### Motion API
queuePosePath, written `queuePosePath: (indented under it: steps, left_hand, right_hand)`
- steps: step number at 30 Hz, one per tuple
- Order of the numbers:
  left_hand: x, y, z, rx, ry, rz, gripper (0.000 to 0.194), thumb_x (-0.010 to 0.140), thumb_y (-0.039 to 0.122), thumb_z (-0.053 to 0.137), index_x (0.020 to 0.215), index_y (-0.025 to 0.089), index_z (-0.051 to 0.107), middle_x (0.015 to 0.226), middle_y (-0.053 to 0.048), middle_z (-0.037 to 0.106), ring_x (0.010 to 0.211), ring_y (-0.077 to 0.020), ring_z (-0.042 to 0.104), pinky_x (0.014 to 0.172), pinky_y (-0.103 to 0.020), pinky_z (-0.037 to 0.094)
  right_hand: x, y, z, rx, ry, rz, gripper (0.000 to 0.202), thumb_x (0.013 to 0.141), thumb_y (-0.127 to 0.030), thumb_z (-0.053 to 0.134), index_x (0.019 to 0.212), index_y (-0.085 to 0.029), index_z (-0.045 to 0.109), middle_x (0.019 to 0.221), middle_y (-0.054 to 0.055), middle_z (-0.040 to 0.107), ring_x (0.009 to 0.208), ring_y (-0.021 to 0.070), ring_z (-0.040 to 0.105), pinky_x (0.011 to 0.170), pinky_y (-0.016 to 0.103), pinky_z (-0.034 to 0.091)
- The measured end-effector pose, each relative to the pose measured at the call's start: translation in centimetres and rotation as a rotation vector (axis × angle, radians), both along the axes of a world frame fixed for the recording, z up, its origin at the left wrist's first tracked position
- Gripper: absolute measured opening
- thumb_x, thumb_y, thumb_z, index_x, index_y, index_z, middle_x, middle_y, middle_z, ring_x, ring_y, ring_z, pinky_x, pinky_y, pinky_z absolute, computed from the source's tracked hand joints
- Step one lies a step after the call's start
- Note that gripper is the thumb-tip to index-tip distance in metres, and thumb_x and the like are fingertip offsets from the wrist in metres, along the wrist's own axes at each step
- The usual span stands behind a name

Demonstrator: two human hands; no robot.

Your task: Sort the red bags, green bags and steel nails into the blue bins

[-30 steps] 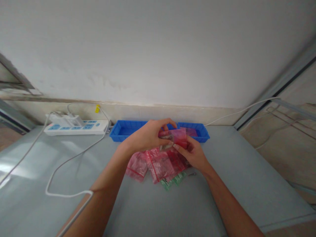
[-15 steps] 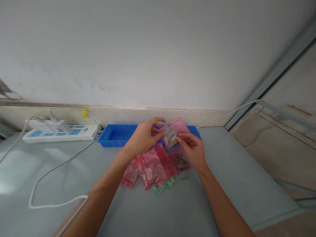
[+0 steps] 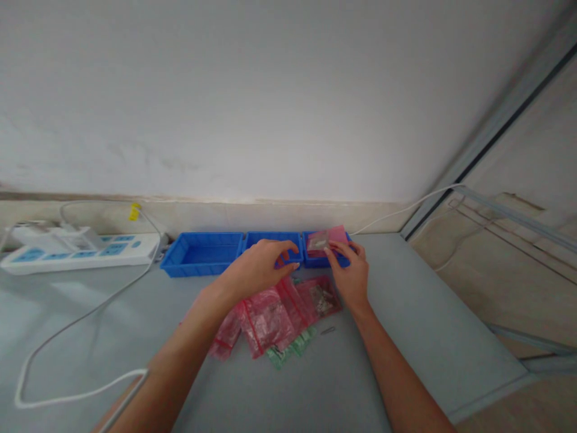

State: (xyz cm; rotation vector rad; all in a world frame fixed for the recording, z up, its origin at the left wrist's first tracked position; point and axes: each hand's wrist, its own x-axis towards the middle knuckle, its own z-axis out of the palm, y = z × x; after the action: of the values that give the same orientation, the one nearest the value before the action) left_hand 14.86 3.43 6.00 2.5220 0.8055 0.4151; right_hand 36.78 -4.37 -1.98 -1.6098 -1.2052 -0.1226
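Observation:
My right hand (image 3: pixel 350 270) pinches a small pink bag (image 3: pixel 318 241) with pale contents, over the rightmost blue tray (image 3: pixel 315 262). My left hand (image 3: pixel 265 264) has its fingers apart and holds nothing; it hovers over the front of the middle blue tray (image 3: pixel 270 236). Below the hands lies a heap of red zip bags (image 3: pixel 267 319), with green-printed bags (image 3: pixel 293 347) partly under it. A red bag with metal parts (image 3: pixel 323 297) rests at the right of the heap. A small metal piece (image 3: pixel 328 331) lies in front of that bag.
A third blue tray (image 3: pixel 202 252) stands at the left of the row, against the wall. Further left is a white power strip (image 3: pixel 85 255) with plugs. A white cable (image 3: pixel 90 313) loops over the grey table (image 3: pixel 428 313) and passes across my left forearm.
My right hand has lowered the pink bag to the right tray. My left hand has let go of the bag and moved left. The view has shifted slightly right.

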Motion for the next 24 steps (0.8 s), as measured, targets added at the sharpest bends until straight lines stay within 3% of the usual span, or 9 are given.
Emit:
queuePosePath:
  steps: [11, 24]
  left_hand:
    - [-0.3, 0.1, 0.3, -0.005, 0.018, 0.013, 0.031, 0.095, 0.036, 0.059, 0.121, 0.023, 0.069, 0.103, -0.006, 0.076, 0.093, -0.0225, 0.071, 0.086, -0.032, 0.054]
    - [-0.7, 0.4, 1.0, 0.022, -0.013, 0.045, 0.033, 0.094, 0.037, 0.06, 0.121, 0.022, 0.07, 0.1, -0.006, 0.077, 0.091, -0.023, 0.072, 0.084, -0.032, 0.054]
  right_hand:
    - [0.5, -0.2, -0.2, -0.096, -0.144, -0.007, 0.028, 0.093, -0.041, 0.062, 0.104, -0.022, 0.078, 0.115, 0.016, 0.067, 0.125, 0.0318, 0.051, 0.107, 0.053, 0.038]
    - [1.1, -0.4, -0.3, -0.144, -0.299, 0.075, 0.026, 0.097, -0.037, 0.057, 0.1, -0.023, 0.078, 0.095, 0.01, 0.074, 0.123, 0.032, 0.051, 0.105, 0.052, 0.038]
